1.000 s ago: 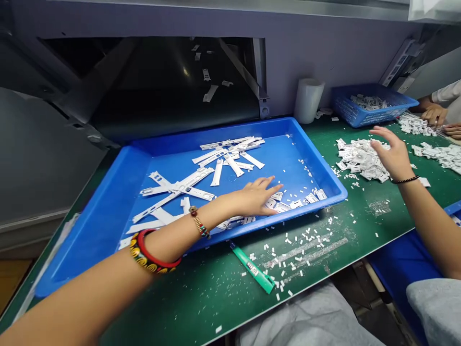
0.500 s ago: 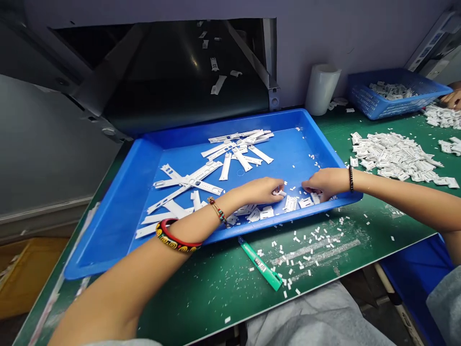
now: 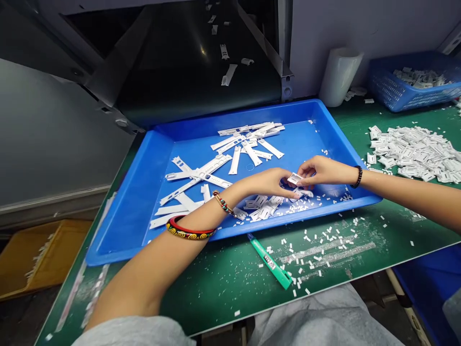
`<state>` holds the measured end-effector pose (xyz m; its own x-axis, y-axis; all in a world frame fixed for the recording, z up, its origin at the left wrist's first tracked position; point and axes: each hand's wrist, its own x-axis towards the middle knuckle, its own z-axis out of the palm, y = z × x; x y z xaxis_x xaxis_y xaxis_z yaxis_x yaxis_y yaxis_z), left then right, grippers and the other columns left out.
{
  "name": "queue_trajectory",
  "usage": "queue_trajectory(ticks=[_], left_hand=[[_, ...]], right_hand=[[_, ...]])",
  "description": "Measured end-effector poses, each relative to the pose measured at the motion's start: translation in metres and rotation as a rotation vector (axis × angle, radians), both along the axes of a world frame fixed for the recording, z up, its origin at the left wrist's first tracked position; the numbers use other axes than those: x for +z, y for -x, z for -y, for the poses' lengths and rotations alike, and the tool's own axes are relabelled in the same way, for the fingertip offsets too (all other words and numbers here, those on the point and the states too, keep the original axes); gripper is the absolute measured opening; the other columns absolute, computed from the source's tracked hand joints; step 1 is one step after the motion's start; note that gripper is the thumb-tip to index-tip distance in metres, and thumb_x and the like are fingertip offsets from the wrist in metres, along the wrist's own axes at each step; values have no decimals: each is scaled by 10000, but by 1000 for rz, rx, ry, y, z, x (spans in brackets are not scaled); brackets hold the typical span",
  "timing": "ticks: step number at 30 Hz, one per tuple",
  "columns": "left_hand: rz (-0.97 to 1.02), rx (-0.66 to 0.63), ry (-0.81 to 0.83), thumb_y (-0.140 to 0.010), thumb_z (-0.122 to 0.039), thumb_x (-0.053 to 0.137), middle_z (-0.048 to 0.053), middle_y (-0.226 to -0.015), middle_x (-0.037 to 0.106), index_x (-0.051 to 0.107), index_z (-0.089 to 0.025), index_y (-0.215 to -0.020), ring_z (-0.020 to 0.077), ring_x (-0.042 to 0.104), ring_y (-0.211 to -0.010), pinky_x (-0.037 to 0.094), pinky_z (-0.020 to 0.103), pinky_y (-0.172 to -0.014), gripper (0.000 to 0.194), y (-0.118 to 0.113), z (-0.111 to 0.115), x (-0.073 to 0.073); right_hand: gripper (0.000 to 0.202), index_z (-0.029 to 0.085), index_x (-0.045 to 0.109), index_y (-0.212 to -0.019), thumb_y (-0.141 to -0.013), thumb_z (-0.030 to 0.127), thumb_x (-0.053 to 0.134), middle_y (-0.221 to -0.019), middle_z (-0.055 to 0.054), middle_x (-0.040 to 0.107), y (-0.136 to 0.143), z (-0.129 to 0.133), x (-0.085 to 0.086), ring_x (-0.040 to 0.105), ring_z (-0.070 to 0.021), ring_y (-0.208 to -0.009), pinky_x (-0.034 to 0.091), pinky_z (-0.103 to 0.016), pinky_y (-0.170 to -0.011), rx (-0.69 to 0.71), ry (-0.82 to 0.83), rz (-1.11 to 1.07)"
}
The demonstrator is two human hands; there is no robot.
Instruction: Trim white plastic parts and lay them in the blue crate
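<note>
Green tool [image 3: 271, 263] lies beside tray [image 3: 297, 144], right hand [image 3: 326, 171] pinching white piece [image 3: 295, 179], left hand [image 3: 269, 182] spread.

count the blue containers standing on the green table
2: the shallow tray under the person's hands, by the black conveyor belt, and the perforated basket at the back right, cut off by the picture's edge. More may stand outside the view.

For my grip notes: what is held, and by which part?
A small white piece, by its right edge, in the right hand; whether the left hand grips it too cannot be told.
</note>
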<state>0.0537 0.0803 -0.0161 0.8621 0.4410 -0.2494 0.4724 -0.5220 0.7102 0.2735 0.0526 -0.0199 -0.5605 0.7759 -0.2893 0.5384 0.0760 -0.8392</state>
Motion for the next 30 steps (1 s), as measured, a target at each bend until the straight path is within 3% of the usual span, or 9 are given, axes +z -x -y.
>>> queue_trajectory(ticks=[5, 12, 20, 23, 26, 30], left_hand=[[68, 99, 132, -868, -562, 530, -4, -687, 525, 629, -141, -825, 104, 403, -593, 306, 251, -574, 434, -4, 5, 11], [158, 140, 228, -889, -508, 511, 17, -683, 600, 640, -138, -756, 90, 434, -573, 342, 235, -582, 414, -1, 3, 13], [179, 188, 118, -889, -504, 476, -8, -592, 514, 589, -150, -677, 84, 378, -525, 295, 233, -539, 428, -3, 9, 17], [191, 199, 100, -885, -472, 479, -14, -602, 490, 584, -153, -689, 88, 365, -536, 280, 234, -538, 389, -3, 10, 18], [193, 224, 92, -874, -358, 488, -28, -618, 450, 553, -162, -708, 97, 365, -562, 278, 234, -551, 265, -5, 10, 15], [230, 421, -43, -886, -246, 454, -13, -674, 510, 542, -163, -729, 116, 444, -626, 325, 245, -598, 198, -6, 8, 12]], right_hand=[[375, 163, 679, -772, -693, 516, 779, -657, -12, 684, 2, 3, 5, 623, -146, -602, 482, -266, -596, -42, 87, -110], [307, 158, 687, -913, -744, 407, 745, -721, 12, 671, 0, 6, 10, 594, -111, -591, 498, -265, -620, 5, 104, -170], [458, 152, 660, -774, -776, 610, 670, -700, -30, 638, 2, 5, 6, 579, -130, -605, 466, -258, -538, -20, 180, -149], [484, 158, 633, -738, -800, 638, 613, -640, -8, 584, 7, 6, 4, 483, -106, -540, 385, -253, -506, -20, 91, -80], [429, 173, 549, -654, -801, 570, 621, -582, 34, 471, 14, 5, 4, 374, -90, -543, 273, -249, -514, -98, -129, 59], [388, 178, 514, -655, -896, 482, 518, -588, 22, 461, 25, -6, 12, 378, -102, -561, 246, -258, -538, -186, -229, 120]])
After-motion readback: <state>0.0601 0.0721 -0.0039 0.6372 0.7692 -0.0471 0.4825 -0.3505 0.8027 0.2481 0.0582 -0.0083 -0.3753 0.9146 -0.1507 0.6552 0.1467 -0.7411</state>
